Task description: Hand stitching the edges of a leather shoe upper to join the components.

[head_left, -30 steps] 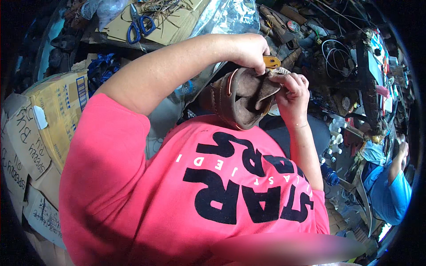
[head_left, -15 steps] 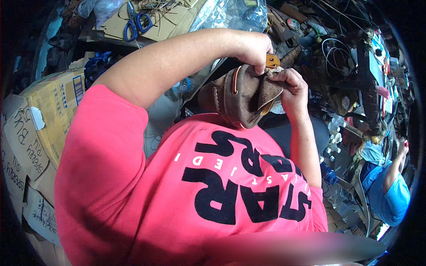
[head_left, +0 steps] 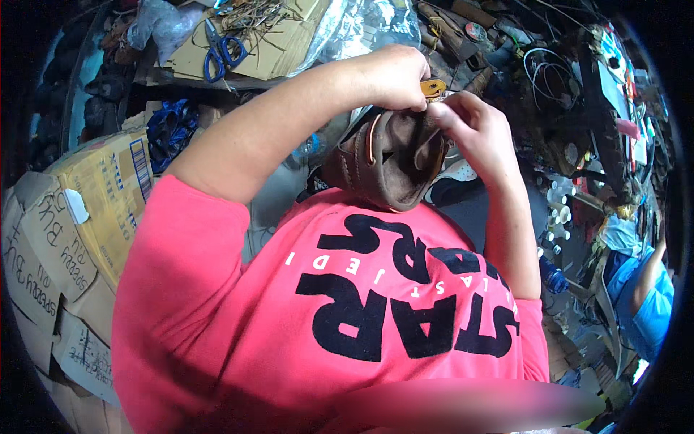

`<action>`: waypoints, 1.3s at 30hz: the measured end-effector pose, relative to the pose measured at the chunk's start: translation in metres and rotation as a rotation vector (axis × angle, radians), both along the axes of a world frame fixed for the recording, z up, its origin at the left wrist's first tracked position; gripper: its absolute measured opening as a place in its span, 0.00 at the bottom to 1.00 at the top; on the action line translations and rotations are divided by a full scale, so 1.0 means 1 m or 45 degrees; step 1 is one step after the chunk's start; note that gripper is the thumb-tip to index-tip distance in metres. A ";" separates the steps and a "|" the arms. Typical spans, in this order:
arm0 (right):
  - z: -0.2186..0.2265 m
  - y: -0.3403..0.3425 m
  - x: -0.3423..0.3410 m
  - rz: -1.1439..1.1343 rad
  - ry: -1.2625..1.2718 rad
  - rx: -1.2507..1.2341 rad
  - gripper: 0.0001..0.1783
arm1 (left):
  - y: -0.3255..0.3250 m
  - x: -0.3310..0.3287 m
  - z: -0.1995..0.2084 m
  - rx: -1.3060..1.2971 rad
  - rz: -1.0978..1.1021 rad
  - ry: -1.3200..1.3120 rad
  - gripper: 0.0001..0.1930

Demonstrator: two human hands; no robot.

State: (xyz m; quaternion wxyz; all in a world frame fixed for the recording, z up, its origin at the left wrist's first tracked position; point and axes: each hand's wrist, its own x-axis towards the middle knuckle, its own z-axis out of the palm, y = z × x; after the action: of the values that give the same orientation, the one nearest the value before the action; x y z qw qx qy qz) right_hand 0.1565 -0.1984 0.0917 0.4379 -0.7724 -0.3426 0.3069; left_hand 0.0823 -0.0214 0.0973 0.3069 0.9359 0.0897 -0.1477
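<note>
A brown leather moccasin-type shoe (head_left: 356, 163), with pale stitching and a tan lace along its side, rests against my chest, its opening facing up. My left hand (head_left: 399, 76) is closed at the shoe's far edge, next to a small yellow-tan leather piece (head_left: 434, 88) with holes in it. Pinched fingers of my right hand (head_left: 476, 132) hold the same edge from the right, thumb toward the shoe. The fingertips of both hands nearly meet there. Whether a needle or thread is between them, I cannot tell.
Blue-handled scissors (head_left: 223, 54) and thin brown strips (head_left: 264, 25) lie on cardboard at the far left. Clear plastic wrapping (head_left: 365, 29) is beyond my hands. Cardboard boxes (head_left: 94, 210) stand at left. Small bottles (head_left: 558, 213) and a person in blue (head_left: 640, 304) are at right.
My right hand has turned and moved in over the shoe's far edge, its thumb now nearer my left hand. The view has shifted a little. Both hands remain at the shoe.
</note>
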 end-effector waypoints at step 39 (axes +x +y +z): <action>-0.028 -0.030 0.015 0.200 0.147 -0.025 0.11 | 0.011 -0.002 -0.023 -0.566 0.077 0.172 0.13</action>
State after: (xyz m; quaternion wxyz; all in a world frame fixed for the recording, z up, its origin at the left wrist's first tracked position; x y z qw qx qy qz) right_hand 0.1717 -0.2285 0.0639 0.4240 -0.7284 -0.3735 0.3876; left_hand 0.0805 -0.0101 0.0744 0.5030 0.8302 0.1034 -0.2169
